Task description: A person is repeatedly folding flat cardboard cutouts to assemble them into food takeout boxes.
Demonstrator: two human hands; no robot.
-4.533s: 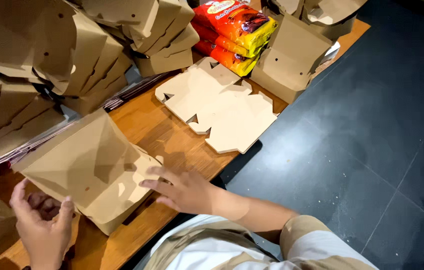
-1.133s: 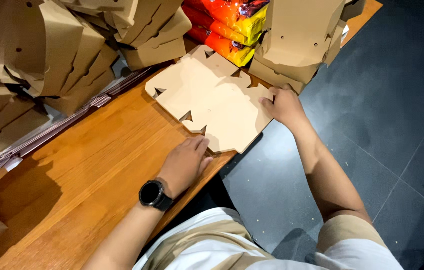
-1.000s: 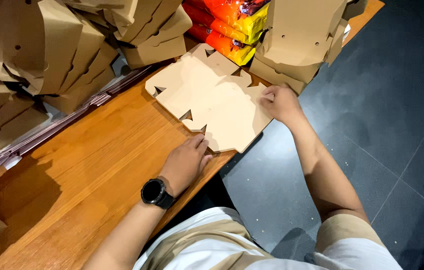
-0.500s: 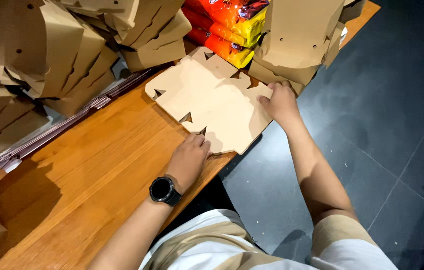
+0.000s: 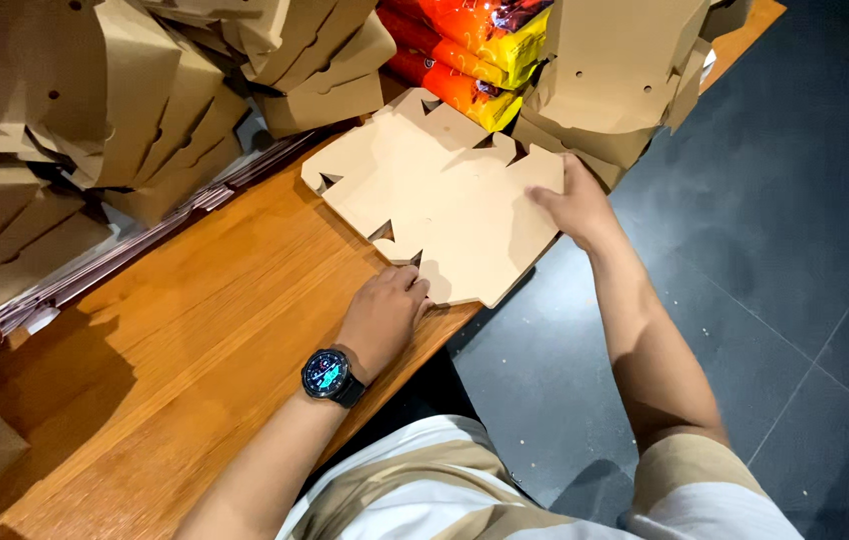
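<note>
Both hands, L [image 5: 382,315] & R [image 5: 570,205], fingers flat, pressing flat cardboard blank [image 5: 440,195] on wood table [image 5: 175,330].

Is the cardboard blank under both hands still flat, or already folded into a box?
Flat. The cardboard blank lies spread on the wooden table, flaps and notches level; left hand and right hand touch its edges.
</note>
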